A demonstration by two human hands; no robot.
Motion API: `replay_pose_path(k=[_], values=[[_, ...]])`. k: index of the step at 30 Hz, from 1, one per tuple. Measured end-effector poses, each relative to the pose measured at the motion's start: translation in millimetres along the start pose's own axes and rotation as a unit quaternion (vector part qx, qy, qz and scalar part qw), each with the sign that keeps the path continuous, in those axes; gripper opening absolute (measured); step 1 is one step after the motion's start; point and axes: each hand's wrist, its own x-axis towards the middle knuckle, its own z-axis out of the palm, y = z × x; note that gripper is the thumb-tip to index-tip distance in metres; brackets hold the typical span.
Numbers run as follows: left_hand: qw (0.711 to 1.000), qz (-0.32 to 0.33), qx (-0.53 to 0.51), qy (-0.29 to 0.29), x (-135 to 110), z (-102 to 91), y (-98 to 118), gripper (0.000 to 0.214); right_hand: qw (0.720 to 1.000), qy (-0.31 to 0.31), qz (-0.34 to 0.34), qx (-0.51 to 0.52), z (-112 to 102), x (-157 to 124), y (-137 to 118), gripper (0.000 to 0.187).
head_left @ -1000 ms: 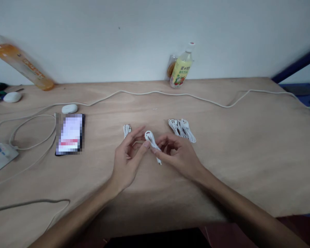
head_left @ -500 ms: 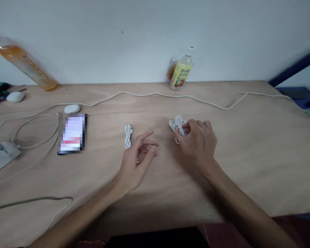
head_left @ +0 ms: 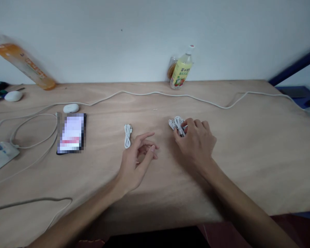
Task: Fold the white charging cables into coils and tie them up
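My right hand (head_left: 196, 141) lies over a pile of coiled white cables (head_left: 176, 125) on the wooden table (head_left: 248, 137), its fingers curled on one of the coils. My left hand (head_left: 135, 160) hovers just above the table with its fingers loosely spread and nothing in them. A single bundled white cable (head_left: 127, 135) rests on the table just beyond the left hand's fingertips, apart from it.
A phone (head_left: 71, 133) lies at the left with a white earbud case (head_left: 70, 108) behind it. A long white cord (head_left: 155, 93) runs across the table. A yellow drink bottle (head_left: 181, 70) stands at the wall; an orange bottle (head_left: 26, 65) leans at the far left.
One second ago both hands held a coiled cable between them. My right hand has carried it right to the pile, and my left hand has let go and opened.
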Motion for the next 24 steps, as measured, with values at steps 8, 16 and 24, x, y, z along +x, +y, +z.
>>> replay_pose_path(k=[8,16,24], values=[[1.000,0.011,-0.001,-0.001,1,-0.8,1,0.033,1.000,0.004,-0.001,0.007,1,0,-2,0.004],[1.000,0.006,-0.005,0.010,2,-1.0,5,0.031,1.000,0.003,-0.001,-0.001,1,-3,0,0.006],[0.981,0.088,0.141,0.098,7,-11.4,17,0.016,0.995,0.046,-0.072,0.058,-2,-5,-2,0.014]])
